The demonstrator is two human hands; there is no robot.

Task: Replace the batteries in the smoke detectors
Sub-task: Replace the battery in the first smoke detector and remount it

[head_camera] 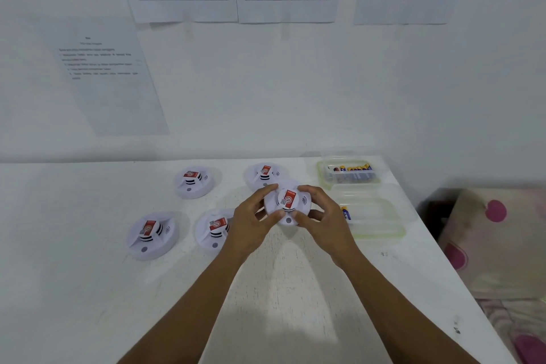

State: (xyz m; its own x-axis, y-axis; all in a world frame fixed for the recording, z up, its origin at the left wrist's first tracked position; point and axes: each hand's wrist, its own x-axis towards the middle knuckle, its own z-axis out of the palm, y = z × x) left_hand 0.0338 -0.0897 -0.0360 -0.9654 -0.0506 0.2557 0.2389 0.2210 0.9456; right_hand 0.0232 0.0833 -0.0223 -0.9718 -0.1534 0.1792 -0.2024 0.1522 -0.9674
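Observation:
A white round smoke detector [288,202] with a red label is held above the white table [88,289], face up. My left hand [251,221] grips its left rim and my right hand [320,216] grips its right rim, thumbs on the near edge. Several more detectors lie on the table: one at the back left [193,182], one at the back centre [261,174] partly behind the held one, one at the front left [152,233], and one [214,229] beside my left hand. A clear box [351,173] at the back right holds several batteries.
A second clear tray [375,216] sits right of my right hand with one battery [346,213] showing at its left. Printed sheets hang on the wall behind. The table's right edge runs diagonally, with a pink patterned cloth [487,239] beyond it.

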